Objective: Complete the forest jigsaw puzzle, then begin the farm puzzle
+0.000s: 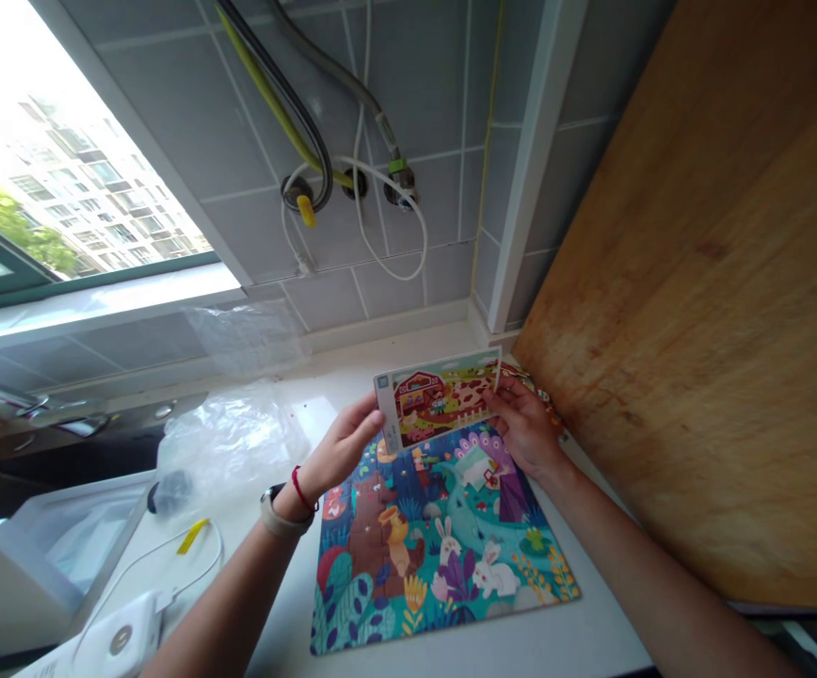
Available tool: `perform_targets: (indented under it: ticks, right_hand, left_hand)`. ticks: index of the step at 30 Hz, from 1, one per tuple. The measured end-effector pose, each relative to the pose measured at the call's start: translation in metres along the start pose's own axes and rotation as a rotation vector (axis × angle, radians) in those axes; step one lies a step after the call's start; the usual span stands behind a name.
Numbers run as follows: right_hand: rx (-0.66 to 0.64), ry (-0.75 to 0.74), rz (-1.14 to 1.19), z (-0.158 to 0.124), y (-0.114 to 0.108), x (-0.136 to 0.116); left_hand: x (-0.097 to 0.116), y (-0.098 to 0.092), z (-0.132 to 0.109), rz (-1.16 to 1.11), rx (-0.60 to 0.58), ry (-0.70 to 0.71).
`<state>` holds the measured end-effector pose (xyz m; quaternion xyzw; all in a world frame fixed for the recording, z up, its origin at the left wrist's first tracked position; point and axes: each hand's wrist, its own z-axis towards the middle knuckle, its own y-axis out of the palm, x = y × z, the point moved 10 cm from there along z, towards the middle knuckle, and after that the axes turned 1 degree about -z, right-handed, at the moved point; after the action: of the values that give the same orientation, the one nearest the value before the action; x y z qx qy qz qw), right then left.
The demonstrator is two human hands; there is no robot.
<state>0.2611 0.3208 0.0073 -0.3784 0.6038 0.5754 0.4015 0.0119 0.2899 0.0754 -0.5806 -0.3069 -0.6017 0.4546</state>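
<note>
The left hand (342,443) and the right hand (525,428) are apart, one at each short end of a stiff picture card (437,400) printed with a red barn and a farmyard, and both are clamped on it. The card is held tilted in front of the person, with its lower edge overlapping the top of a jigsaw puzzle (437,565) in the head view; whether the two touch cannot be told. The left forearm (225,612) rises from the lower left, with a beige-strapped watch (281,516) and a red cord bracelet (300,490) at the wrist. The right forearm (663,584) reaches in from the lower right, angled up toward the card. The assembled puzzle, showing a bear and white rabbits among bright plants, lies flat on a white tabletop (564,640), just below the hands. A wooden board (697,301) rises to the right, near the puzzle's right corner. To the left of the left forearm are a crumpled clear plastic bag (232,447), a white cable (136,563) with a yellow tag, a round-faced white device (120,640) and a white tray (62,556). Yellow and grey hoses (324,66) run down a grey tiled wall (260,235) beside a window (62,160).
</note>
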Motion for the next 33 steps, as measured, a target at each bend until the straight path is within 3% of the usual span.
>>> perform_targets:
  ticks: [2,5,8,14,17,20,25,29,33]
  right_hand:
    - [0.005,-0.066,-0.108,0.0,0.0,-0.004]
    - [0.003,-0.211,-0.285,-0.002,0.006,-0.013]
    - [-0.02,-0.284,-0.393,-0.006,0.012,-0.015]
    - [-0.152,-0.262,-0.601,-0.009,0.024,-0.004]
    - [-0.23,-0.328,-0.748,-0.014,0.035,-0.007]
    - [-0.269,-0.408,-0.836,-0.019,0.043,-0.013]
    - [-0.298,-0.417,-0.839,-0.02,0.044,-0.011]
    - [-0.325,-0.384,-0.828,-0.02,0.045,-0.007]
    - [-0.322,-0.391,-0.843,-0.021,0.047,-0.01]
  left_hand:
    - [-0.001,0.002,0.001,0.06,0.051,-0.016]
    - [-0.003,-0.014,0.003,0.082,0.205,-0.023]
    - [-0.012,-0.044,0.003,0.052,0.369,-0.054]
    - [-0.048,-0.112,0.014,-0.08,0.633,-0.118]
    - [-0.071,-0.13,0.039,-0.122,0.683,-0.121]
    - [-0.09,-0.136,0.072,-0.144,0.665,-0.116]
    - [-0.098,-0.143,0.115,-0.089,0.656,-0.051]
    - [-0.105,-0.153,0.132,0.026,0.705,-0.018]
    - [-0.118,-0.163,0.13,0.17,0.788,-0.036]
